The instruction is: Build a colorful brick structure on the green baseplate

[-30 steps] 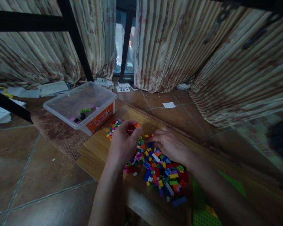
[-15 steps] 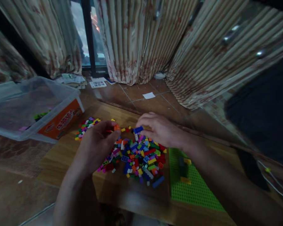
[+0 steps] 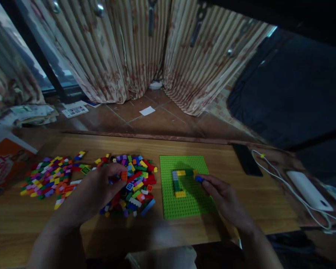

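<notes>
My left hand [image 3: 108, 186] pinches an orange toy brick [image 3: 124, 175] over the large mixed pile of bricks [image 3: 140, 186]. Between the fingertips of my right hand [image 3: 222, 196] is a blue toy brick [image 3: 199, 179], held at the right end of a low row of bricks on the green baseplate [image 3: 170, 209]. That row [image 3: 176, 183] has yellow, green and grey-blue bricks set in an angular, part-open outline. Whether the blue brick touches the baseplate or the row, I cannot tell.
A second pile of small bricks [image 3: 49, 175] lies on the wooden table [image 3: 145, 239] at the left, near an orange-labelled plastic box [image 3: 5, 164]. To the right are a black phone-like slab [image 3: 246, 160], a white power bank [image 3: 309, 190] and a white cable [image 3: 282, 179].
My right hand has moved from the brick pile to the baseplate, carrying the blue brick. My left hand still holds the orange brick by the pile. The view has turned right.
</notes>
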{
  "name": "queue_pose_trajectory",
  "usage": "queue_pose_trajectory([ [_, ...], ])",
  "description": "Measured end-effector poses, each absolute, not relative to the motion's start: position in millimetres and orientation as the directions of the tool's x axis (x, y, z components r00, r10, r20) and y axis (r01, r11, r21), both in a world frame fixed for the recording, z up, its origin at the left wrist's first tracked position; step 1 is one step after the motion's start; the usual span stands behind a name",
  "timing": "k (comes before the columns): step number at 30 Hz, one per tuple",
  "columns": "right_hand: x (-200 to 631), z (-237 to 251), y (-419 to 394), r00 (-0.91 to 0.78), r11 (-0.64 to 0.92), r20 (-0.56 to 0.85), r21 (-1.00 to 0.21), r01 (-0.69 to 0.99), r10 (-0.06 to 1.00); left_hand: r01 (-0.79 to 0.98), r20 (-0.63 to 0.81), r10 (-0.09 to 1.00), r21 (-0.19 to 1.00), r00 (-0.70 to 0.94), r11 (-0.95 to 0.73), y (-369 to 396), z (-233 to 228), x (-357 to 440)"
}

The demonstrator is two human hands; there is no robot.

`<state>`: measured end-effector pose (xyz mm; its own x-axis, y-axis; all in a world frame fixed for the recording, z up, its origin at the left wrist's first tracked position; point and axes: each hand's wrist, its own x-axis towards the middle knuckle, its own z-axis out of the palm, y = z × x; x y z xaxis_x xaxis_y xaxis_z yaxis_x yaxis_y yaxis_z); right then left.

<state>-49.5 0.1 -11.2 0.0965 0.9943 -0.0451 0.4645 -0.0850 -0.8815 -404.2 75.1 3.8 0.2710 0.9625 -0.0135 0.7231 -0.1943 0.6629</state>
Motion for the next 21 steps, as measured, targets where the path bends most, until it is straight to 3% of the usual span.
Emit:
queue_pose_trajectory([
  [5, -49.0, -14.0, -6.9, -0.039, -0.105, -0.152, -0.825, 0.555, 0.988, 0.758, -0.02, 0.948, 0.606, 0.317, -0.24, 76.2, 4.3, -382.8],
  [9, -56.3, -10.8, -8.4, -0.09, -0.085, -0.183, -0.769, 0.634, 0.979, 0.729, -0.003, 0.939, 0.631, 0.345, -0.266, 75.1, 10.2, -364.0],
  [15, -64.3, -12.9, -4.2, -0.056, -0.08, -0.166, -0.71, 0.699, 0.984, 0.588, -0.081, 0.895, 0.779, 0.438, -0.217, 68.1, 15.9, -318.1],
  [21, -54.4, -13.7, -9.7, 0.034, -0.115, -0.131, -0.693, 0.712, 0.991, 0.568, -0.087, 0.837, 0.772, 0.54, -0.286, 58.9, 18.1, -284.1],
])
